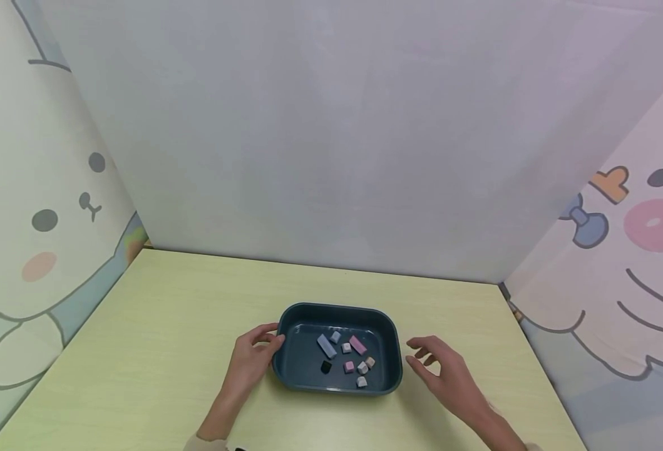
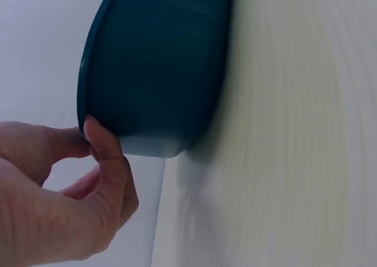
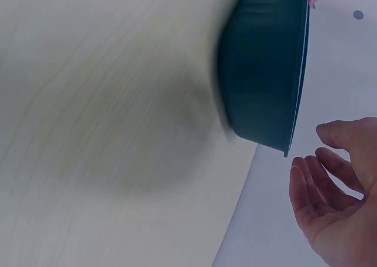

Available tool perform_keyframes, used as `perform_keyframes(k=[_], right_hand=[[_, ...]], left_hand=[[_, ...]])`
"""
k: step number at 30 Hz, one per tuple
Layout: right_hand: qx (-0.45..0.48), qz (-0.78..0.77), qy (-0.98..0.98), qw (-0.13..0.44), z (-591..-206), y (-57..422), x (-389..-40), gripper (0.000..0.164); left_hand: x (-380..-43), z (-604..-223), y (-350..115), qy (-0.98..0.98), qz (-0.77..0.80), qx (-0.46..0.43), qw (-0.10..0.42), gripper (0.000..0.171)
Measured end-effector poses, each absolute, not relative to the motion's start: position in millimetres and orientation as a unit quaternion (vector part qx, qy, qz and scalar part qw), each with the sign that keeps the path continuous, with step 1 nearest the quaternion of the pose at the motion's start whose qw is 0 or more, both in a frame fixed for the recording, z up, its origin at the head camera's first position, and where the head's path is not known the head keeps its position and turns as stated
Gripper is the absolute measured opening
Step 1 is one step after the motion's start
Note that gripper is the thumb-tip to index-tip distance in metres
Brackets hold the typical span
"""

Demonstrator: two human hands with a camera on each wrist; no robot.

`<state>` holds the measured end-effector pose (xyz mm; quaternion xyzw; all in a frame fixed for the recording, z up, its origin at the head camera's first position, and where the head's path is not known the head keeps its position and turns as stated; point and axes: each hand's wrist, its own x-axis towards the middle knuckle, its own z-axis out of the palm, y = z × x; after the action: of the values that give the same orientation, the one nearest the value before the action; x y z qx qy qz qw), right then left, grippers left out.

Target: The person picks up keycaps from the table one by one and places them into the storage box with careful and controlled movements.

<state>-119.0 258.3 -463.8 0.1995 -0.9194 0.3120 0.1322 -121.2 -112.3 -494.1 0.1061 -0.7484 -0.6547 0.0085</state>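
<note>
A dark teal rectangular tray with rounded corners sits on the table, holding several small blocks. Among them are a long blue block, a long pink block, a black cube, a pink cube and a white cube. My left hand pinches the tray's left rim between thumb and fingers; the left wrist view shows this grip on the tray wall. Just off the tray's right side, my right hand hovers with loosely bent fingers, holding nothing. In the right wrist view, a gap separates its fingertips from the rim.
The pale yellow-green table extends around the tray on all sides. Behind it hangs a plain light curtain. Panels with cartoon animals stand at the left and right edges.
</note>
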Motion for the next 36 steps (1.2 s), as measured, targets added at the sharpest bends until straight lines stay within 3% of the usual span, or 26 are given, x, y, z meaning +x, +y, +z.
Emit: perform_keyframes(k=[14, 36], right_hand=[[0.180, 0.305, -0.922, 0.154, -465, 273, -111, 0.035], [0.126, 0.297, -0.936, 0.140, -472, 303, -105, 0.031]], left_hand=[[-121, -493, -112, -0.750, -0.652, 0.110, 0.008, 0.031], [-121, -498, -113, -0.748, -0.656, 0.104, 0.008, 0.032]])
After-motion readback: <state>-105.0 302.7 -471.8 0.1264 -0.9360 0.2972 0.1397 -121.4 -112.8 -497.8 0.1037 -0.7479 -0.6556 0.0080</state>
